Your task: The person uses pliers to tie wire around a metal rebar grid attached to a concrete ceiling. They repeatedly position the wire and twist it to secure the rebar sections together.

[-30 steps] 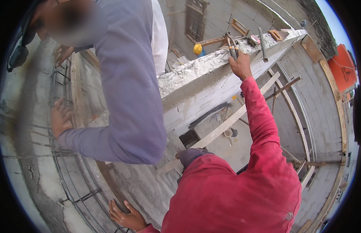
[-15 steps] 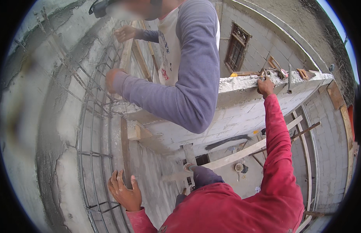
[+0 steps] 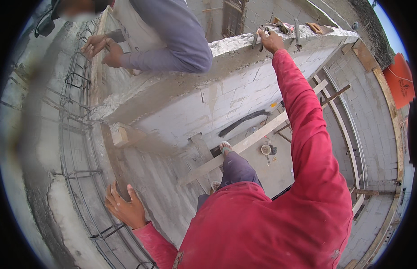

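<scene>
My right hand [image 3: 272,41] reaches far forward to the top of the block wall [image 3: 235,44]. Its fingers are closed on a metal tool [image 3: 256,39] whose two slim legs look like pliers. My left hand [image 3: 126,208] is open, fingers spread, beside the steel rebar cage [image 3: 78,174] along the left wall. Whether the palm presses on the concrete edge is hard to tell. Nothing is held in it.
A co-worker in a grey-purple sleeve [image 3: 172,56] has both hands by the far rebar. Small tools and wood pieces [image 3: 317,28] lie on the wall top. A wooden plank [image 3: 249,145] crosses below my feet, above a bucket [image 3: 266,149]. An orange panel [image 3: 398,82] stands right.
My view has swung, bringing the wall top farther up and left. My right hand is now closed around the tool. The co-worker's hands have come together near the rebar.
</scene>
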Available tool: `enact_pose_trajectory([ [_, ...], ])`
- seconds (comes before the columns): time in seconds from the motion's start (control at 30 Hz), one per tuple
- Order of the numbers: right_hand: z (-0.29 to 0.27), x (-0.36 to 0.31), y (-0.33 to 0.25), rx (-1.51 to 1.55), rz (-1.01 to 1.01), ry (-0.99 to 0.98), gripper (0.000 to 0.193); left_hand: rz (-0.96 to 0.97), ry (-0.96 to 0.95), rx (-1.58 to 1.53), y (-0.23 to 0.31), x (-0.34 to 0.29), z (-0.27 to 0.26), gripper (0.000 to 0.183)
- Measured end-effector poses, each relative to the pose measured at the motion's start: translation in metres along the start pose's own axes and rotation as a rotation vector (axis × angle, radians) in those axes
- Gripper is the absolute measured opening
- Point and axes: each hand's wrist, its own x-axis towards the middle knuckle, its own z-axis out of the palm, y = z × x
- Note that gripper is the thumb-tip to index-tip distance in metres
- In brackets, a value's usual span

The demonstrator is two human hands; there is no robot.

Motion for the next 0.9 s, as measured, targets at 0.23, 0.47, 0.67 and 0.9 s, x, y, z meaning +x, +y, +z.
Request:
enact_pose_trajectory([
  [0.23,0.018,0.030,0.056,0.274,-0.448,0.412,0.039,0.058,-0.026,0.127,0.002,0.003,0.008,0.053],
  [0.47,0.004,0.012,0.019,0.476,-0.534,0.198,0.052,-0.019,-0.055,0.155,0.006,0.005,0.010,0.052],
  [0.67,0.007,0.008,0.011,0.513,-0.519,0.181,0.046,0.003,-0.060,0.278,-0.005,0.006,0.013,0.052],
  [0.9,0.016,0.010,0.007,0.438,-0.496,0.140,0.052,-0.068,-0.117,0.409,-0.001,0.004,0.021,0.054],
])
